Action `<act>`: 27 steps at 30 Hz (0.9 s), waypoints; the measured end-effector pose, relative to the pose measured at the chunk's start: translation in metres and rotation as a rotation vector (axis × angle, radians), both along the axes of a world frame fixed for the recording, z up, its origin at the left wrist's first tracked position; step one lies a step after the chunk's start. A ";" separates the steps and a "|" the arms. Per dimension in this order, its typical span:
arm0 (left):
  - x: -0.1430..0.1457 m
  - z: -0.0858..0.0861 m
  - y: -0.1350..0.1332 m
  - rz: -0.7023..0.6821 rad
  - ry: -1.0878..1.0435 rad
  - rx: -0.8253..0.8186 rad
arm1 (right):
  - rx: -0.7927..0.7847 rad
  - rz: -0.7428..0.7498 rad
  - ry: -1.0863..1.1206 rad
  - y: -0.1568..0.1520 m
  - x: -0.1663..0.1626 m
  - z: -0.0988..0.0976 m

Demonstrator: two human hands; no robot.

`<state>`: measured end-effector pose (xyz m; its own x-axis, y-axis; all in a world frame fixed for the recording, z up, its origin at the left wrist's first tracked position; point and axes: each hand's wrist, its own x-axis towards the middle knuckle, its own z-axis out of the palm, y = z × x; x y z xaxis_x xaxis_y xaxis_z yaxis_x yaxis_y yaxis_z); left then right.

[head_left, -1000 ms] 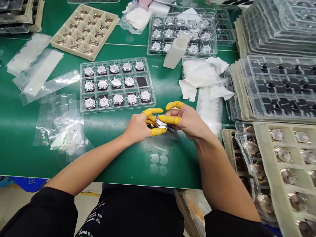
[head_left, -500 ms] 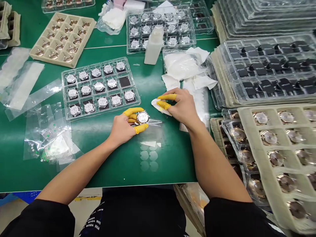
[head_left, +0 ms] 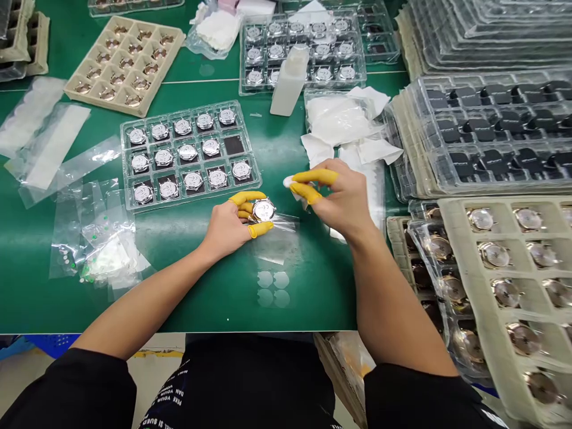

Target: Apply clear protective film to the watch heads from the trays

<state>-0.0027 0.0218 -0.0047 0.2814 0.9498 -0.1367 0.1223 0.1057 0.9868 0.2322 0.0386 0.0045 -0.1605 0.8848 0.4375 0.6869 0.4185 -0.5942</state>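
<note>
My left hand, with yellow finger cots, is closed round a round silver watch case held just above the green mat. My right hand, also in yellow cots, pinches a small white wipe a little to the right of the watch case. A clear tray of silver watch cases with one vacant cell lies just behind my left hand. A thin clear film strip lies on the mat under the watch case.
Round clear stickers lie near the mat's front edge. White wipes and a white bottle sit behind my right hand. Stacked trays fill the right side; beige trays hold gold-toned cases. Plastic bags lie left.
My hands have come apart: the right hand left the watch case, went right and picked up a white wipe. The left hand keeps hold of the watch case.
</note>
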 end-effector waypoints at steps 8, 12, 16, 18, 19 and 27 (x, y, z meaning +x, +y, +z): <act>0.001 -0.001 0.001 -0.005 -0.082 -0.049 | 0.205 0.172 -0.131 -0.017 -0.030 0.006; 0.001 0.001 0.000 -0.027 -0.081 -0.053 | 0.187 0.278 -0.073 -0.014 -0.026 0.003; 0.002 0.002 -0.001 -0.002 -0.089 -0.065 | 0.225 0.188 0.004 -0.013 -0.025 0.001; 0.002 0.002 -0.002 0.014 -0.085 -0.073 | 0.182 0.219 0.026 -0.013 -0.025 0.001; 0.002 0.003 -0.002 0.008 -0.077 -0.074 | 0.154 0.257 0.037 -0.013 -0.025 0.001; 0.003 0.003 -0.001 0.019 -0.119 -0.079 | 0.131 0.264 0.110 -0.013 -0.031 0.002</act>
